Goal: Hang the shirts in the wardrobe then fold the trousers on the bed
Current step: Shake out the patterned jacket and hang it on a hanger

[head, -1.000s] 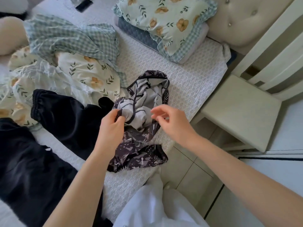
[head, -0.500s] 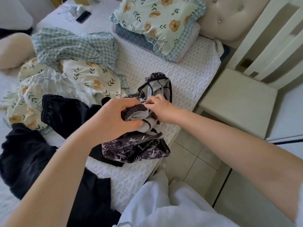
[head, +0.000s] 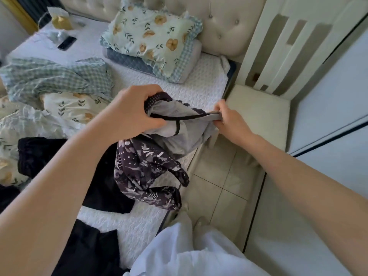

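Observation:
A dark patterned garment (head: 147, 170) with a pale grey inside hangs over the bed's right edge. My left hand (head: 133, 110) grips its dotted waistband on the left. My right hand (head: 227, 120) pinches the same band on the right, and the black-edged band is stretched taut between them. Black trousers (head: 39, 154) lie on the white bedspread (head: 203, 86) to the left, partly under my left arm. More black cloth (head: 85, 248) lies at the near edge.
A crumpled checked and floral quilt (head: 57, 84) covers the bed's left side. Floral pillows (head: 153, 42) lean at the padded headboard. A phone (head: 66, 42) lies at the far corner. A white bedside stand (head: 258, 114) and tiled floor (head: 217, 186) are on the right.
Both hands took hold of the garment's waistband, lifted it off the bed and pulled it apart. My right hand moved right toward the bed edge. The view tilted up.

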Demonstrator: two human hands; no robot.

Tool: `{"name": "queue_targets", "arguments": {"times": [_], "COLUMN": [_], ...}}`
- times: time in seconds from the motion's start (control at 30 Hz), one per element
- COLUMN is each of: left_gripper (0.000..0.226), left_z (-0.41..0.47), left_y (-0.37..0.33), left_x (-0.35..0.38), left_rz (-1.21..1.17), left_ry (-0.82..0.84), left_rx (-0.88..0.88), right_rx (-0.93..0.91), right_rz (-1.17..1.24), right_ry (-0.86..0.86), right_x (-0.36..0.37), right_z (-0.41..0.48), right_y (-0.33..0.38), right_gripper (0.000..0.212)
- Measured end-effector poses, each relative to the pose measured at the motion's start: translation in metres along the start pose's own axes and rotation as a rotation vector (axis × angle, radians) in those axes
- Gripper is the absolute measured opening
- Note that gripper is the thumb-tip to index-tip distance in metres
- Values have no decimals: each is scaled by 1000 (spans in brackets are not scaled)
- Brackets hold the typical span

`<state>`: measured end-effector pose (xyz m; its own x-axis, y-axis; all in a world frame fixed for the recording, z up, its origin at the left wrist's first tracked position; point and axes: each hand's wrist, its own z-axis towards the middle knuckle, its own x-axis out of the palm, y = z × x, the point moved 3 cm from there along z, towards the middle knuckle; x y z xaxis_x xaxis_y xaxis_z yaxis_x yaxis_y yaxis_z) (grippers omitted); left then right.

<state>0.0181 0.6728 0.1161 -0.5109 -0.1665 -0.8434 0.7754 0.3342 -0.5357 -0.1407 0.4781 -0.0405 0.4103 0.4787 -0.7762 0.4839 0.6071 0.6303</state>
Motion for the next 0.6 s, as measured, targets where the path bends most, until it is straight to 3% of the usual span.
{"name": "queue_targets", "arguments": {"times": [0.1, 0.27, 0.43, 0.6], "left_gripper": [29, 12, 5, 5], "left_z": [17, 48, 64, 80], "left_y": [-14, -31, -53, -61], "left_x": [-5, -5, -8, -15], "left_rz": [108, 256, 190, 73], "left_ry": [-56, -221, -335, -288], "left_rx": [43, 152, 249, 214], "right_rx": [176, 300, 434, 502], "right_rz": [129, 2, -20, 233], "right_ry": [-180, -403, -410, -425], "right_x": [-41, -96, -131, -151], "right_z": [-18, -41, -62, -77], "right_y": [-16, -15, 3, 21], "right_gripper": [23, 19, 23, 28]}}
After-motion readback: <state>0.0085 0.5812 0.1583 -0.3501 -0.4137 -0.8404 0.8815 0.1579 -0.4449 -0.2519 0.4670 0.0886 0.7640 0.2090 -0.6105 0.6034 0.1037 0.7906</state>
